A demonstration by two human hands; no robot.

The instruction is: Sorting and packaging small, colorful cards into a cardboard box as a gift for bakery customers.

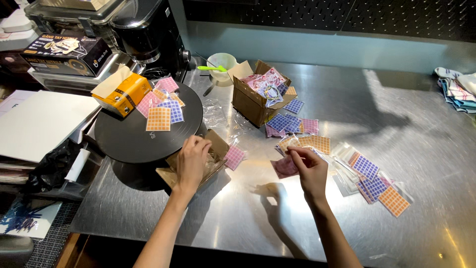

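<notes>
My left hand (192,160) reaches into a small open cardboard box (216,144) at the edge of a black round disc (129,136); its fingers are curled inside, and what they touch is hidden. My right hand (308,167) pinches a pink sticker sheet in a clear sleeve (286,166) just above the steel table (277,213). A pink sheet (234,157) lies between my hands. Orange sheets (317,143) lie just beyond my right hand. Several purple and orange sheets (373,184) with clear sleeves sit to its right.
A larger open cardboard box (254,101) full of sheets stands behind, with purple sheets (285,122) beside it. On the disc lie an orange tissue box (123,92) and several sheets (159,119). A pale bowl with a green spoon (221,63), a black machine (148,34) and folded cloths (458,89) ring the table.
</notes>
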